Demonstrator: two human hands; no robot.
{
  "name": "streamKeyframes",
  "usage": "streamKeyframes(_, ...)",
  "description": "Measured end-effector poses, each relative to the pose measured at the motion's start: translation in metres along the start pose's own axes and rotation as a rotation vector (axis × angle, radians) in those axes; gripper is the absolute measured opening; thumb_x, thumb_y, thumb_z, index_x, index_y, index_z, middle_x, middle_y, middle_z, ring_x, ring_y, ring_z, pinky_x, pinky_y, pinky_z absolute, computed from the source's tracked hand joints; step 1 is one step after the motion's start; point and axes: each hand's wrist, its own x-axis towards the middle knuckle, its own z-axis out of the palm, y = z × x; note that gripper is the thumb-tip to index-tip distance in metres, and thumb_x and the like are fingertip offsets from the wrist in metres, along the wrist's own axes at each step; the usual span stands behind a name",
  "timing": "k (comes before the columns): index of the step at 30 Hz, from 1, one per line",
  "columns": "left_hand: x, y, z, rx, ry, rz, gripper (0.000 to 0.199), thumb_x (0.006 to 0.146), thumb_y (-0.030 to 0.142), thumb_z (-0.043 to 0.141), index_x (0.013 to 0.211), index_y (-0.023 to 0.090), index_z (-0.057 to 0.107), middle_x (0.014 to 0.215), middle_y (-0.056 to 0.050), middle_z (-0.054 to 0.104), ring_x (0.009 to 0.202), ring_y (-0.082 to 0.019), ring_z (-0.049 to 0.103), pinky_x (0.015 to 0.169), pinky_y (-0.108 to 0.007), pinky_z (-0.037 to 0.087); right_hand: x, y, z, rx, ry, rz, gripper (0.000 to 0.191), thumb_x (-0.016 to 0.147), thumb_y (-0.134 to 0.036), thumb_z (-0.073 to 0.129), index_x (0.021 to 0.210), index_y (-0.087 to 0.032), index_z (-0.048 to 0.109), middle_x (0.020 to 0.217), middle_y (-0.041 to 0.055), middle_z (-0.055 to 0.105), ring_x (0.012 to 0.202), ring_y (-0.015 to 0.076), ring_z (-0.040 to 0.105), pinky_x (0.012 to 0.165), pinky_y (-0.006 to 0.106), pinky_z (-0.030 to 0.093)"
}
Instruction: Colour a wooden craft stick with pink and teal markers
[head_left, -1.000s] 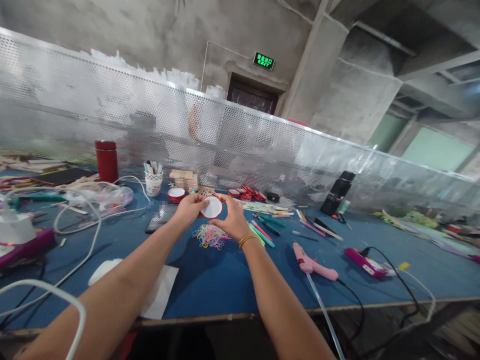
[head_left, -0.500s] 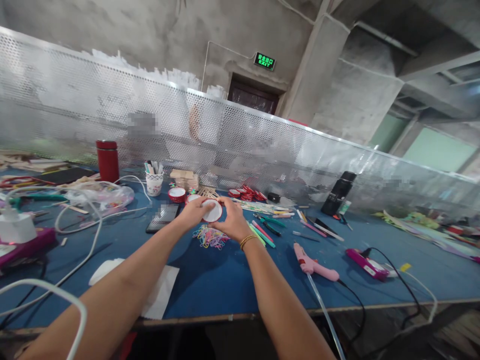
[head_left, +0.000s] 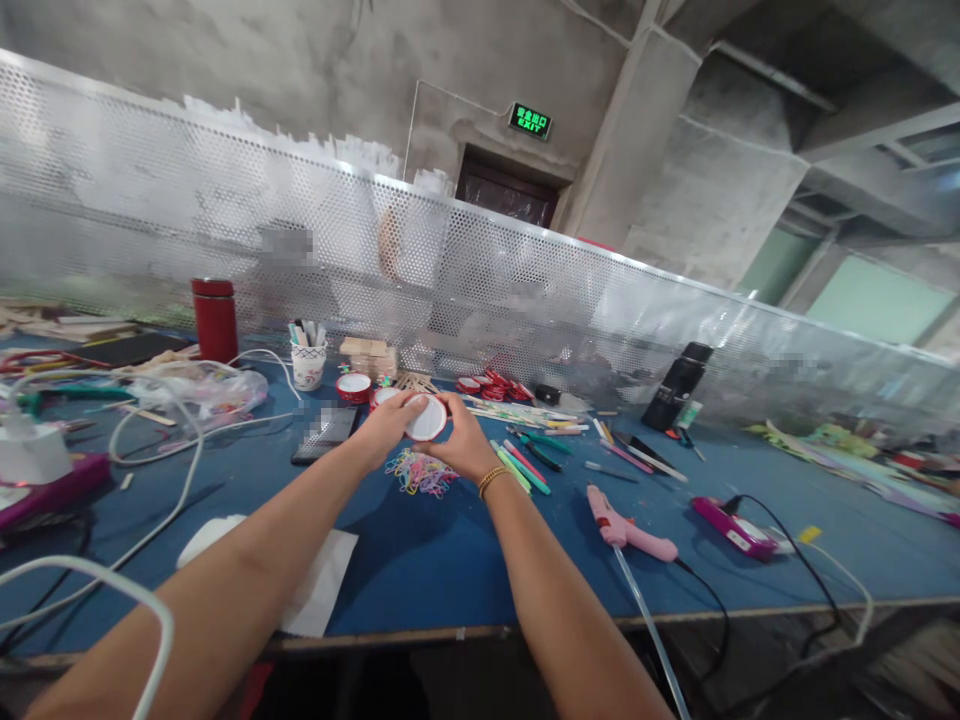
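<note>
Between both hands, a small round red-rimmed lid-like piece (head_left: 427, 419) with a white inside is held above the table, tilted toward me. My left hand (head_left: 386, 430) grips its left edge, thumb on top. My right hand (head_left: 461, 441) is curled round the right edge; a gold bracelet sits on that wrist. Just below lies a pile of colourful rubber bands (head_left: 421, 473). Behind my left hand are similar red round pieces, one a red tin (head_left: 353, 387) with a white inside. More red pieces (head_left: 499, 384) are heaped farther back.
On the blue table (head_left: 420, 570) are a phone (head_left: 327, 434), a paper cup of pens (head_left: 308, 366), a red flask (head_left: 214, 322), markers (head_left: 525, 466), pliers (head_left: 541, 452), a pink glue gun (head_left: 630, 532), a purple power strip (head_left: 735, 528) and a black bottle (head_left: 679, 387). White cables loop at left.
My right thumb has moved off the white face of the round piece, which shows more fully. Both hands stay in nearly the same place.
</note>
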Motion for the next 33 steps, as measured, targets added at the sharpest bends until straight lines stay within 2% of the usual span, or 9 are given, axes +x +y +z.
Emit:
streamKeyframes(3,0.006,-0.004,-0.001,-0.141,0.067,-0.004,0.027,0.069,0.037,0.072,0.086,0.016,0.068,0.077,-0.003,0.068,0.067,-0.014,0.059,0.058,-0.022,0.044,0.002,0.004,0.011,0.130,0.039,0.066,0.053,0.066,-0.039,0.080,0.110,-0.021,0.056,0.107,0.0051,0.065,0.096,0.0211,0.061,0.084,0.035,0.049)
streamKeyframes(7,0.016,-0.010,-0.008,-0.260,0.204,-0.021,0.024,0.068,0.033,0.073,0.086,0.018,0.068,0.078,-0.001,0.068,0.066,-0.013,0.059,0.056,-0.021,0.044,0.003,0.007,0.027,0.321,0.078,0.119,0.025,0.080,-0.037,0.065,0.098,-0.020,0.061,0.097,0.0044,0.069,0.089,0.0188,0.064,0.078,0.031,0.051)
streamKeyframes(12,0.023,-0.012,-0.015,-0.309,0.357,-0.055,0.020,0.071,0.030,0.070,0.087,0.018,0.066,0.076,0.000,0.067,0.064,-0.011,0.059,0.056,-0.020,0.044,0.000,0.000,0.037,0.299,0.152,0.080,0.020,0.082,-0.038,0.062,0.079,-0.019,0.067,0.098,0.0050,0.069,0.091,0.0184,0.064,0.084,0.031,0.051)
streamKeyframes(15,0.022,-0.010,-0.016,-0.298,0.352,-0.061,0.021,0.072,0.031,0.069,0.088,0.018,0.065,0.076,0.000,0.067,0.064,-0.011,0.060,0.055,-0.020,0.043,-0.001,-0.009,0.036,0.235,0.205,0.044,0.015,0.080,-0.035,0.066,0.078,-0.021,0.070,0.102,0.0050,0.069,0.099,0.0192,0.063,0.092,0.034,0.048)
streamKeyframes(21,0.023,-0.012,-0.016,-0.280,0.330,-0.045,0.025,0.072,0.036,0.069,0.090,0.020,0.064,0.078,0.000,0.068,0.066,-0.013,0.061,0.054,-0.021,0.043,-0.002,-0.023,0.028,0.012,0.274,0.073,0.010,0.081,-0.032,0.068,0.078,-0.025,0.073,0.103,0.0042,0.070,0.106,0.0213,0.061,0.103,0.041,0.040)
streamKeyframes(26,0.025,-0.012,-0.018,-0.301,0.339,-0.053,0.017,0.077,0.030,0.065,0.090,0.019,0.064,0.078,0.000,0.067,0.064,-0.011,0.060,0.053,-0.019,0.043,-0.003,-0.021,0.026,-0.034,0.305,-0.002,0.011,0.082,-0.031,0.069,0.075,-0.024,0.071,0.086,0.0014,0.073,0.093,0.0193,0.063,0.095,0.037,0.042)
streamKeyframes(29,0.026,-0.013,-0.019,-0.303,0.357,-0.059,0.016,0.078,0.028,0.063,0.092,0.019,0.064,0.078,0.000,0.067,0.062,-0.011,0.060,0.051,-0.019,0.042,-0.004,-0.020,0.028,-0.035,0.345,-0.041,0.013,0.084,-0.032,0.067,0.075,-0.023,0.070,0.085,0.0015,0.071,0.090,0.0184,0.062,0.092,0.034,0.043)
streamKeyframes(33,0.025,-0.014,-0.019,-0.299,0.371,-0.050,0.016,0.078,0.029,0.063,0.091,0.020,0.064,0.077,0.000,0.067,0.061,-0.010,0.059,0.050,-0.018,0.041,-0.005,-0.020,0.031,-0.042,0.343,-0.007,0.014,0.085,-0.032,0.065,0.075,-0.022,0.067,0.085,0.0028,0.069,0.089,0.0189,0.060,0.092,0.035,0.043)
